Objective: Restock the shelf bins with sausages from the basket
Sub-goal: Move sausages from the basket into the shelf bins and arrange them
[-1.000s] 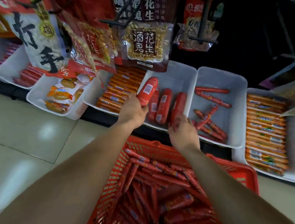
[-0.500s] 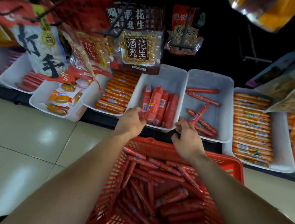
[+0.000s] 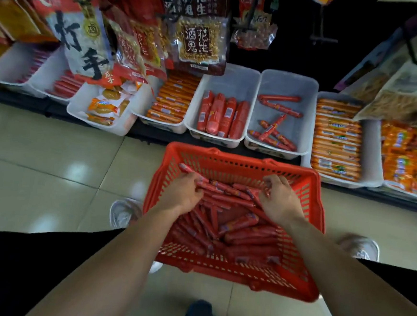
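Shop aisle, pale tiled floor (image 3: 39, 169), seen from above. Across mid frame, a row of white bins (image 3: 235, 82) on a low dark shelf edge. At centre, one bin holding four thick red sausages (image 3: 220, 115) side by side; just right of it, a bin (image 3: 308, 115) with a few thin sausages (image 3: 275, 133) lying crossed and loose. Left of centre, a bin of orange sticks (image 3: 172, 100) stacked neatly; right of frame, another long stack of orange sticks (image 3: 337, 138), then orange packs (image 3: 409, 158) at the far right edge. Upper frame filled with hanging snack bags (image 3: 199, 40), peanuts showing through a clear window.

Lower centre, a red plastic basket (image 3: 237, 160) on the floor just in front of the bins, heaped with thin and thick red sausages (image 3: 237, 225). Both bare arms reaching down into it from the bottom of the frame. Left hand (image 3: 182, 193) at the basket's left side, fingers curled down among thin sausages at the far end; actual grip not clear. Right hand (image 3: 280, 198) at the right side, fingers bent onto the same heap, thumb tucked under; clasp likewise impossible to confirm. White shoes (image 3: 123, 212) on either side of the basket.
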Tool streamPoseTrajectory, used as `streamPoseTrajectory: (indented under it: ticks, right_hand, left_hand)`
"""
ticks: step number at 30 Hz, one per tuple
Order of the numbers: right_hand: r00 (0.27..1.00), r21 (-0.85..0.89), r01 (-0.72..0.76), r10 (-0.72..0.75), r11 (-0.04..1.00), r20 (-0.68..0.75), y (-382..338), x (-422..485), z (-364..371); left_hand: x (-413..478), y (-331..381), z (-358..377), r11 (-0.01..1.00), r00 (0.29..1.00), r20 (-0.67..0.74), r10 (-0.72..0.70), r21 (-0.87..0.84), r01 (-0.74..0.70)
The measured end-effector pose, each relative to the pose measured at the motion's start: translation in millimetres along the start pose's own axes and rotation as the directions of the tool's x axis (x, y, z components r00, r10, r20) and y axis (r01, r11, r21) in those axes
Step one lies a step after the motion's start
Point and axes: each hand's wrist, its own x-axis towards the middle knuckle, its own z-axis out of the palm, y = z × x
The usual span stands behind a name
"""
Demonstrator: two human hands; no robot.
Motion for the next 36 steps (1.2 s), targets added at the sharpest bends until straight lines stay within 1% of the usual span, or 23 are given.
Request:
streamPoseTrajectory:
  ticks: [3, 5, 7, 10, 11, 13, 16, 18, 22, 24, 27, 28, 30, 31, 34, 36]
  right_hand:
    - [0.988, -0.087, -0.059, 0.071, 0.994, 0.14, 22.0, -7.5, 16.0]
    - [0.966, -0.13, -0.102, 0.129, 0.986, 0.222, 36.6, -8.4, 27.8]
    - [0.952, -0.161, -0.125, 0.164, 0.979, 0.26, 50.7, -5.9, 40.4]
    - [0.936, -0.217, -0.163, 0.221, 0.962, 0.275, 67.9, 5.1, 57.1]
    - [0.936, -0.244, -0.153, 0.22, 0.958, 0.274, 72.0, 10.9, 62.1]
    - [0.944, -0.295, -0.113, 0.195, 0.949, 0.267, 77.3, 24.2, 72.1]
    - [0.947, -0.324, -0.081, 0.174, 0.942, 0.27, 78.1, 49.2, 83.9]
    - [0.944, -0.323, -0.046, 0.147, 0.945, 0.294, 79.1, 65.5, 92.7]
    - [0.927, -0.373, 0.003, 0.138, 0.928, 0.35, 83.9, 79.3, 114.2]
    - [0.933, -0.434, 0.02, 0.139, 0.901, 0.331, 86.7, 82.2, 121.5]
    - [0.935, -0.471, 0.057, 0.118, 0.88, 0.334, 90.9, 89.7, 128.2]
    - [0.933, -0.463, 0.058, 0.117, 0.885, 0.341, 91.9, 91.5, 130.7]
    - [0.938, -0.44, 0.058, 0.102, 0.896, 0.331, 92.6, 93.2, 135.5]
    - [0.943, -0.438, 0.066, 0.088, 0.896, 0.32, 92.7, 93.7, 137.1]
    - [0.949, -0.434, 0.082, 0.062, 0.897, 0.308, 91.0, 95.5, 134.4]
    - [0.942, -0.432, 0.082, 0.072, 0.898, 0.328, 90.0, 94.9, 130.5]
  left_hand:
    - [-6.8, -10.6, 23.5, 0.998, 0.994, 0.108, 0.002, 0.07, -0.01]
    - [-4.9, -17.3, 38.8, 0.991, 0.984, 0.175, -0.025, 0.132, 0.002]
    - [2.2, -25.7, 54.8, 0.978, 0.979, 0.203, -0.031, 0.206, -0.012]
    - [15.4, -35.6, 71.3, 0.949, 0.975, 0.219, -0.024, 0.311, -0.047]
    - [20.8, -37.9, 74.3, 0.936, 0.975, 0.219, -0.02, 0.346, -0.059]
    - [34.9, -43.2, 78.2, 0.92, 0.981, 0.196, 0.009, 0.383, -0.085]
    - [62.9, -49.9, 82.9, 0.931, 0.989, 0.135, 0.068, 0.348, -0.112]
    - [80.5, -53.3, 89.1, 0.926, 0.989, 0.116, 0.088, 0.357, -0.125]
    - [94.1, -55.2, 106.5, 0.87, 0.988, 0.062, 0.138, 0.469, -0.151]
    - [93.8, -56.3, 114.5, 0.819, 0.989, 0.001, 0.148, 0.56, -0.123]
    - [94.2, -58.8, 125.6, 0.784, 0.997, -0.056, 0.055, 0.621, -0.008]
    - [94.7, -57.8, 128.3, 0.767, 0.995, -0.081, 0.052, 0.641, 0.012]
    - [96.5, -52.7, 128.7, 0.724, 0.986, -0.131, 0.105, 0.689, 0.014]
    - [97.3, -50.4, 126.5, 0.718, 0.984, -0.131, 0.123, 0.696, 0.003]
    - [97.0, -57.3, 121.4, 0.738, 0.977, -0.112, 0.178, 0.672, -0.057]
    - [94.0, -67.1, 117.6, 0.778, 0.978, -0.107, 0.177, 0.625, -0.072]
